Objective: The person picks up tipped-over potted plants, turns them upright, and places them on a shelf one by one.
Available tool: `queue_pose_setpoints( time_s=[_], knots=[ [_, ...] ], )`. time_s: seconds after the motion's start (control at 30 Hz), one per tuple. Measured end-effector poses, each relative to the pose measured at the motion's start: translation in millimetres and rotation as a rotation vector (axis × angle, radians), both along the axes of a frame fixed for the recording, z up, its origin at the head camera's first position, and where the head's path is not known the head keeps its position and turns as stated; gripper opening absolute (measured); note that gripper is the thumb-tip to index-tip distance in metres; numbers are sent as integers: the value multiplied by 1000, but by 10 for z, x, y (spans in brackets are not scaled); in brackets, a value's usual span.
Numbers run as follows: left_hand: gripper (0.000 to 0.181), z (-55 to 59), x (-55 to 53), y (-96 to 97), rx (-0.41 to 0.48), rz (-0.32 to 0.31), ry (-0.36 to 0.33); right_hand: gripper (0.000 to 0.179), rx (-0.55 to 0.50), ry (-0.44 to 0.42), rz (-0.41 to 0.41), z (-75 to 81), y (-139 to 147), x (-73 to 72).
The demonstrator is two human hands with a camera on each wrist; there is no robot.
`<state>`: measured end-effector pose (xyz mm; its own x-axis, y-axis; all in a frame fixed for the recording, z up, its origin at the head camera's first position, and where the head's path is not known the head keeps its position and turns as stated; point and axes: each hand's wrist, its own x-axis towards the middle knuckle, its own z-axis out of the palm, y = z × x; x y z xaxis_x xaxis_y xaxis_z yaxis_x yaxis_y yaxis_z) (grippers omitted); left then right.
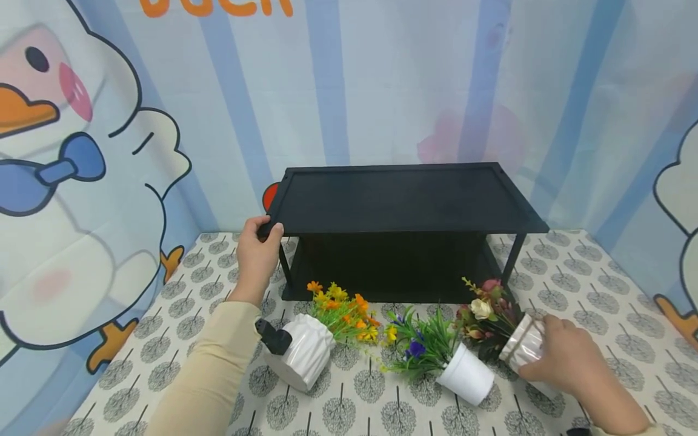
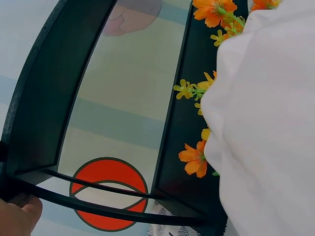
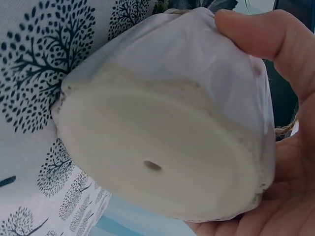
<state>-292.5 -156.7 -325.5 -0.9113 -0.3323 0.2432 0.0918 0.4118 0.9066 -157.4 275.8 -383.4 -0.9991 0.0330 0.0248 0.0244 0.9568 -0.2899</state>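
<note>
My left hand point(image 1: 256, 257) grips the front left corner of a black two-tier shelf point(image 1: 403, 197), thumb on top. In the left wrist view, the shelf frame point(image 2: 113, 209) runs past the fingers. The right hand point(image 1: 567, 357) holds a white ceramic flowerpot point(image 1: 525, 344) with twine round its rim and artificial red and cream roses point(image 1: 482, 309). This pot lies tilted, its base point(image 3: 157, 142) facing the right wrist camera. Beside it lies a smaller white pot point(image 1: 466, 375) with purple flowers and green leaves. Near my left forearm a ribbed white pot point(image 1: 305, 351) of orange and yellow flowers point(image 1: 349, 309) is tipped over.
A tree-print cloth point(image 1: 360, 418) covers the table. Behind the shelf hangs a blue-striped curtain point(image 1: 382, 85) with a cartoon duck point(image 1: 71, 242) at left. A small black device point(image 1: 274, 336) sits by the left sleeve, in front of the ribbed pot.
</note>
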Motion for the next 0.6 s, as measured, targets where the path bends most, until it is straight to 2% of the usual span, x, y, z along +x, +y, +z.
queue_pose_setpoints(
  time_s=[0.3, 0.6],
  knots=[
    [41, 10, 11, 12, 6, 2, 2, 99, -45, 20, -6, -25, 43, 17],
    [41, 11, 8, -1, 16, -5, -6, 96, -83, -24, -32, -12, 49, 31]
  ],
)
